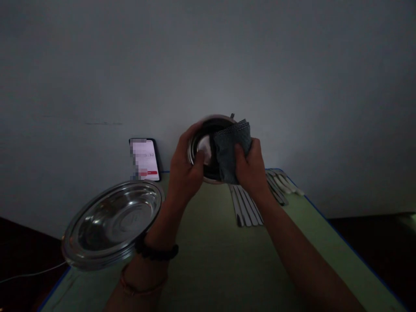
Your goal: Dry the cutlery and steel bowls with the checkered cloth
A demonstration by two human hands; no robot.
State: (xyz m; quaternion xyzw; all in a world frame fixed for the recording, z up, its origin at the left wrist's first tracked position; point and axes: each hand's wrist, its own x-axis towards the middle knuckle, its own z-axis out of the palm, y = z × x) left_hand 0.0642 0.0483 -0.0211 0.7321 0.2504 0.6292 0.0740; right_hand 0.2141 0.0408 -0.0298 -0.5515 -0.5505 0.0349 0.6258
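Note:
A small round stainless steel bowl (205, 145) is raised above the far end of the table, its inside turned toward me. My left hand (188, 167) grips it by the left side, thumb over the rim and inside. A grey-blue cloth (227, 149) with a checked edge covers the bowl's right part. My right hand (251, 167) is closed on this cloth, thumb in front, pressing it against the bowl. The fingers behind the cloth are hidden.
Wide steel basins (113, 221) are stacked at the table's left edge. A lit phone (146, 160) leans against the wall behind them. Several metal utensil handles (247, 208) lie below my right hand; more cutlery, including white spoons (286, 184), lies farther right on the green table (214, 260).

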